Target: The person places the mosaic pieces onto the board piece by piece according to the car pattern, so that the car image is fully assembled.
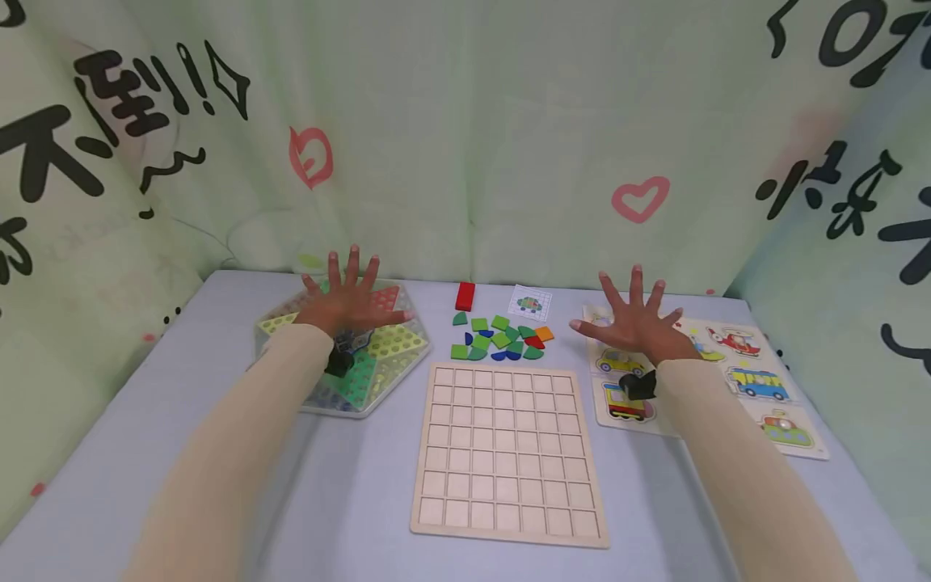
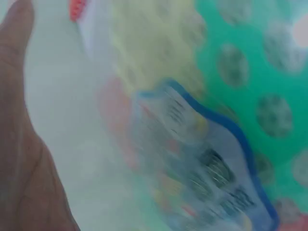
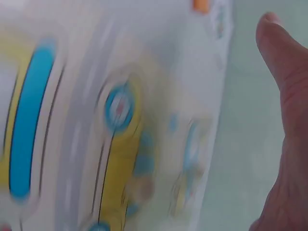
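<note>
Fingers spread wide, my left hand point(image 1: 345, 305) is over the hexagonal game board point(image 1: 400, 343) with its coloured triangles, and holds nothing. My right hand point(image 1: 640, 323), also with fingers spread and holding nothing, is over the vehicle puzzle board point(image 1: 735, 356). Between the two hands, a wooden grid board point(image 1: 507, 443) with bare square cells lies on the table. Just behind it are scattered several small flat pieces point(image 1: 500, 339) in green, blue, red and orange. The left wrist view shows a blurred label point(image 2: 202, 168) on the hexagonal board; a yellow car picture point(image 3: 118, 163) appears in the right wrist view.
A red block point(image 1: 465, 297) and a small pattern card point(image 1: 529, 302) lie at the back of the pale table point(image 1: 349, 493). Behind and on both sides hangs a light green curtain point(image 1: 465, 137) with black lettering and pink hearts.
</note>
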`<state>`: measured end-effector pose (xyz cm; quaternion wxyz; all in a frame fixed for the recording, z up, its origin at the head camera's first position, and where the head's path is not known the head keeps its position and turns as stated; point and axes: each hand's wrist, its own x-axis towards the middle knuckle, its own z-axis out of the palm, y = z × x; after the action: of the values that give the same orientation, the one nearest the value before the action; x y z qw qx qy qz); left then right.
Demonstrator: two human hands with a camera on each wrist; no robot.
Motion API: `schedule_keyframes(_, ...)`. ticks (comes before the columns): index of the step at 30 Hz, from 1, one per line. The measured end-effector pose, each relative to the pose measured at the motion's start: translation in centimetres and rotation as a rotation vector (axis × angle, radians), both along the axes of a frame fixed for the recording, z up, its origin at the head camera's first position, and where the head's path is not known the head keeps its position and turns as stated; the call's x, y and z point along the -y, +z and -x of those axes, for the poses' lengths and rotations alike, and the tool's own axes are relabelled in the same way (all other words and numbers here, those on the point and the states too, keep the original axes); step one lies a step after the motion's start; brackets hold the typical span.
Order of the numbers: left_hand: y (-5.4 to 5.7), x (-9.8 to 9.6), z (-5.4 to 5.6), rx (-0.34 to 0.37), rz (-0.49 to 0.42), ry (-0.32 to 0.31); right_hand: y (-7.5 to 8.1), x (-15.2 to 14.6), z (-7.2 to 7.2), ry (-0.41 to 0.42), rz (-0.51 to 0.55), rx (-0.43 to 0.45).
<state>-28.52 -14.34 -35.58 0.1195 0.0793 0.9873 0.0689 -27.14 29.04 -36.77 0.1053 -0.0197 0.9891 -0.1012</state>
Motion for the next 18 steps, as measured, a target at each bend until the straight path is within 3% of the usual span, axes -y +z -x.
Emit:
schedule_keyframes(3,0.0,-0.9,-0.7,-0.027,0.017,-0.081,0.2,0.6,0.2,0.033,0.118,-0.026)
schedule_keyframes(7,-0.8,-2.3,-2.5,-0.082,0.019,-0.202,0.3,1.3,0.6,0.05,0.263,-0.058)
schedule_keyframes(12,-1.7,-3.5,-5.6,-0.096,-0.121,-0.32,0.0,1.7,0.7,0.045,0.358,-0.088)
schedule_keyframes(18,-2.3,-4.4,-8.8,-0.023,-0.274,-0.395,-0.4,2.3,0.6,0.031,0.448,-0.119)
